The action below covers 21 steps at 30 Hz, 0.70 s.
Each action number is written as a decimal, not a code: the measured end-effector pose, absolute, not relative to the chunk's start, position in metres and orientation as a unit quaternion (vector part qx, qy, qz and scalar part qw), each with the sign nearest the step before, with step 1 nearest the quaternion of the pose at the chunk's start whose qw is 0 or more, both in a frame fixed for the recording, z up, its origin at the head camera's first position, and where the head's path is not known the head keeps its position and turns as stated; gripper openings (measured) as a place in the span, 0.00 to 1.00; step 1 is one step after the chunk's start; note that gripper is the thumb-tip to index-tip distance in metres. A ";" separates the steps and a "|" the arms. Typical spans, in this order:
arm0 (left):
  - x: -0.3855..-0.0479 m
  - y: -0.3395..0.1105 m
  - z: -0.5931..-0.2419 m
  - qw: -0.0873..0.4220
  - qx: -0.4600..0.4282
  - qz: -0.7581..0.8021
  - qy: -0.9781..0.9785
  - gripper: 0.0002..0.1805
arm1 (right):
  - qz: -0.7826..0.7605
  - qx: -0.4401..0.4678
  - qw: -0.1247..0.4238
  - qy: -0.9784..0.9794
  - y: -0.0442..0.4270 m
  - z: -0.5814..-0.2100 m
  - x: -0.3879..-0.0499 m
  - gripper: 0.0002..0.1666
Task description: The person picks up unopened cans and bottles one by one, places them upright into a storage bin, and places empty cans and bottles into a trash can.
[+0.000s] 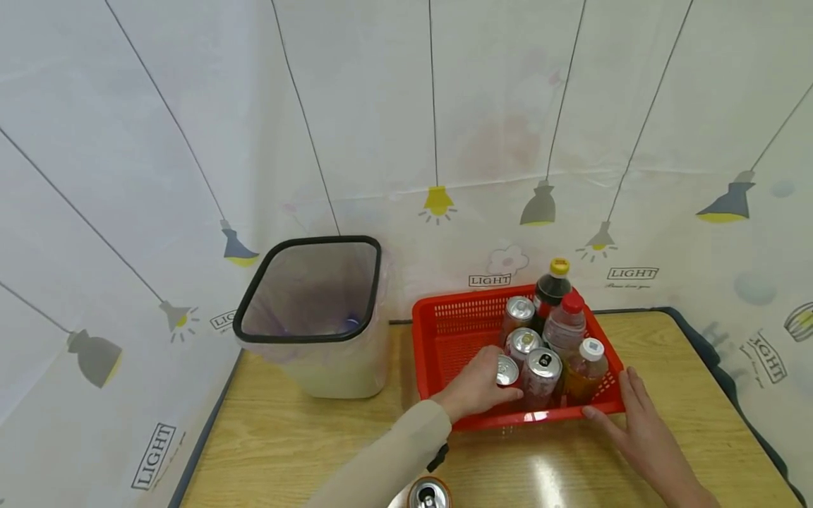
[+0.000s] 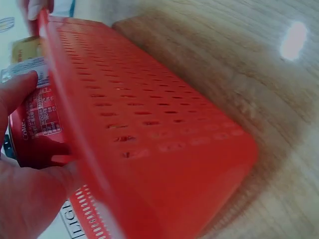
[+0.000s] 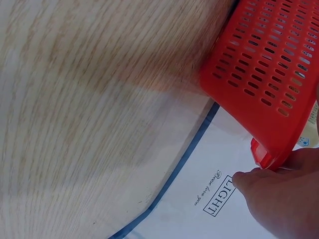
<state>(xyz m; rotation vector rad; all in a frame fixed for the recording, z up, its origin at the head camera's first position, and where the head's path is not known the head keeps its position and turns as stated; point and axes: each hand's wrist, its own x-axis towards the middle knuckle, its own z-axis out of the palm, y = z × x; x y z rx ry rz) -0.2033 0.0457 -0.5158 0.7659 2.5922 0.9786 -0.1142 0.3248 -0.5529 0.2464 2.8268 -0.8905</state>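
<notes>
A red plastic basket (image 1: 452, 353) with slotted walls holds several drink cans and bottles, grouped toward its right side. My left hand (image 1: 478, 384) reaches over the front rim and grips a red soda can (image 2: 40, 117), whose silver top (image 1: 507, 370) shows beside the fingers. Just right of it stands another can (image 1: 541, 374). My right hand (image 1: 644, 430) holds the basket's front right corner, thumb at the front rim and fingers along the right side. Behind the cans are a dark cola bottle (image 1: 551, 291), a clear red-capped bottle (image 1: 565, 328) and a white-capped amber bottle (image 1: 586, 370).
A pale bin (image 1: 346, 370) with a black rim and a plastic liner stands left of the basket. An orange-edged can (image 1: 429, 494) with an opened top is at the near edge of view. Patterned cloth (image 1: 394, 106) hangs behind the wooden table (image 1: 286, 437).
</notes>
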 end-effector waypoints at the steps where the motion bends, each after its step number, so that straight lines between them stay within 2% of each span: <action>1: -0.203 0.046 -0.516 0.137 0.262 0.333 0.895 0.33 | -0.298 0.082 0.082 0.947 0.325 -0.553 -0.114 0.73; 15: -0.208 0.033 -0.521 0.197 0.264 0.342 0.880 0.36 | -0.289 0.084 0.084 0.950 0.324 -0.550 -0.114 0.73; 21: -0.206 0.030 -0.519 0.183 0.270 0.342 0.881 0.44 | -0.289 0.087 0.088 0.949 0.323 -0.549 -0.114 0.74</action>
